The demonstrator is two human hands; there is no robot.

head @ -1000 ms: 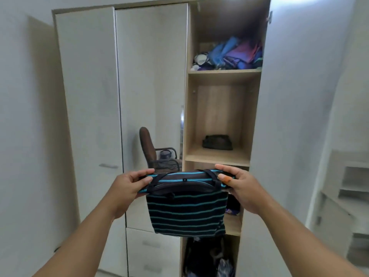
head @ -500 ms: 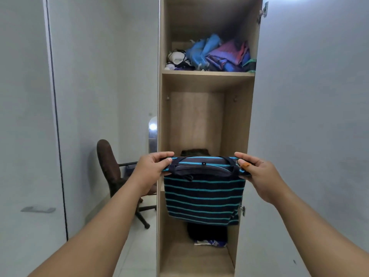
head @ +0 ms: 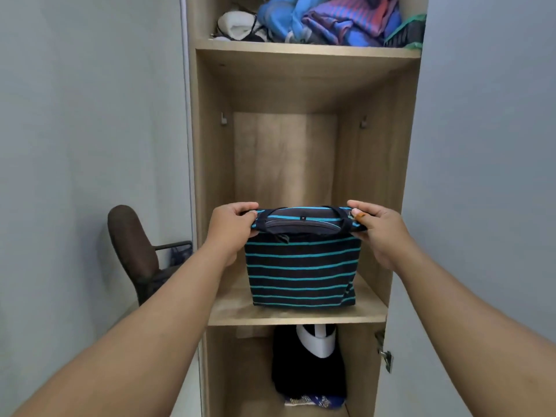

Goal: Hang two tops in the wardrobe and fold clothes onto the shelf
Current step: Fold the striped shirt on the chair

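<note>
Closer now to the wardrobe, the left hand (head: 233,228) and right hand (head: 376,228) are pinching the folded striped top (head: 302,270) by its upper corners, its long edge hanging level over the middle shelf (head: 296,319), hem nearly touching.

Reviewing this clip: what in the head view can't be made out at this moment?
- Middle shelf behind the striped top: the top held by the left hand and right hand hides it.
- Top-shelf clothes pile: cut off by the upper edge.
- Dark garment below: too shadowed to identify.
</note>
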